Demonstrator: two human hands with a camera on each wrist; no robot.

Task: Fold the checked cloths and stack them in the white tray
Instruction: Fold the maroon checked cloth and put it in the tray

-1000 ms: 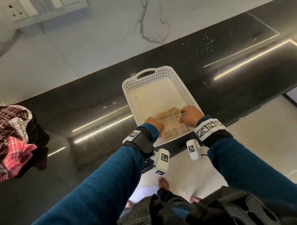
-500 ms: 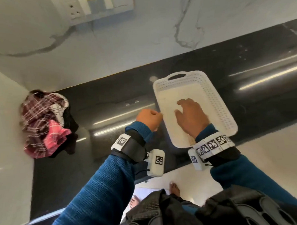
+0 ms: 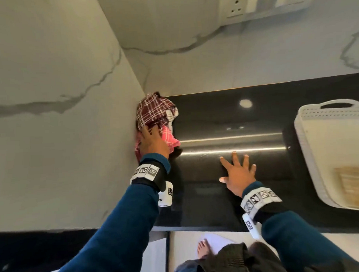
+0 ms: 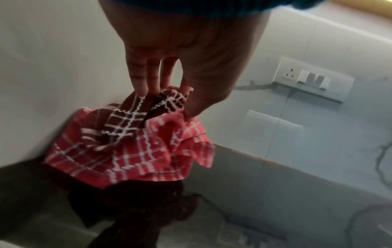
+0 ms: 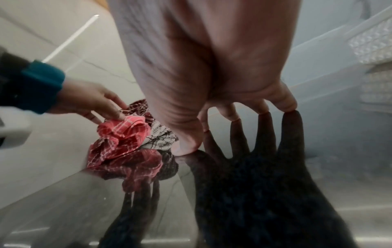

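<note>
A crumpled pile of checked cloths in maroon, pink and white lies in the counter's far left corner against the wall. My left hand is on top of it. In the left wrist view its fingertips and thumb pinch a fold of the maroon cloth above the pink cloth. My right hand lies flat on the black counter with fingers spread, holding nothing. The white tray stands at the right with one folded beige checked cloth inside.
The glossy black counter runs from the corner to the tray. Marble walls close it at the left and behind. A socket plate sits high on the back wall. The counter's front edge is near my wrists.
Both hands left the tray, where the beige cloth stays. The left hand moved left to the cloth pile and took hold. The right hand came down flat on the counter. The view swung left.
</note>
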